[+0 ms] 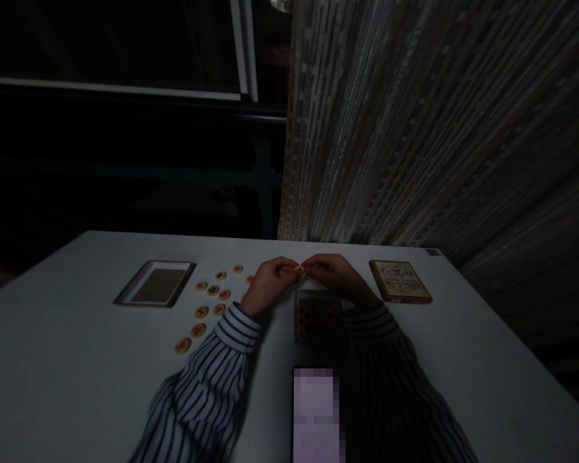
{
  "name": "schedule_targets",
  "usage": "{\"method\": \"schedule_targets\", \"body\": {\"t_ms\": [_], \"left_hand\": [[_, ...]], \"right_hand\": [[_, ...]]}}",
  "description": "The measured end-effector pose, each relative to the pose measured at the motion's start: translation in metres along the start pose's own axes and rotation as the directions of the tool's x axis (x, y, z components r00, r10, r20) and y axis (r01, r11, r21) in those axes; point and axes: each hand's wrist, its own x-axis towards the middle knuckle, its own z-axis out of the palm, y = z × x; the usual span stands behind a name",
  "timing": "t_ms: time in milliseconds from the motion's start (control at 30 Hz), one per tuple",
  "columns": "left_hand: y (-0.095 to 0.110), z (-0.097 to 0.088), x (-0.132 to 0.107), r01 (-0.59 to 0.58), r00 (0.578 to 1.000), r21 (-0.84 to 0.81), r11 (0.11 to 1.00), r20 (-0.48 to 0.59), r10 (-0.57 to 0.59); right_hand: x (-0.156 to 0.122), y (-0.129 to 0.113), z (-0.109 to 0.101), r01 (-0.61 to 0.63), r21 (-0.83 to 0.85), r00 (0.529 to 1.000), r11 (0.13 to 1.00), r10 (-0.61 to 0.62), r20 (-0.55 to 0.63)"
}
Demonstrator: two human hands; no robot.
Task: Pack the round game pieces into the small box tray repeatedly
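My left hand (269, 281) and my right hand (336, 275) meet above the far half of the white table. Between their fingertips is a small round xiangqi piece (300, 269), pinched from both sides; its face is too small to read. Just below my right hand sits a clear box (295, 321) with dark contents, probably more pieces, deep in shadow. To the left of my left hand, several pale round xiangqi pieces with red or black characters lie loose, one of them a red piece (201, 312). My left hand and sleeve partly cover others.
An open shallow box (121, 299) lies at the left, and a flat printed box (401, 280) at the right. A phone with a lit screen (316, 415) lies at the near edge. Behind the white table (77, 360) hangs a string curtain (367, 128). The room is dim.
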Motion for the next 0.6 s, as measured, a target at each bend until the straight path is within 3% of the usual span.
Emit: {"method": "schedule_targets", "body": {"t_ms": [367, 600], "left_hand": [[-0.0040, 0.0013, 0.0002, 0.064, 0.998, -0.023, 0.998, 0.005, -0.063], [-0.0068, 0.0030, 0.0021, 0.097, 0.995, -0.050, 0.994, 0.000, -0.097]], "right_hand": [[-0.0017, 0.0024, -0.0001, 0.004, -0.126, 1.000, 0.992, -0.002, 0.016], [-0.0016, 0.0017, -0.0013, 0.040, -0.298, 0.999, 0.954, -0.039, 0.010]]}}
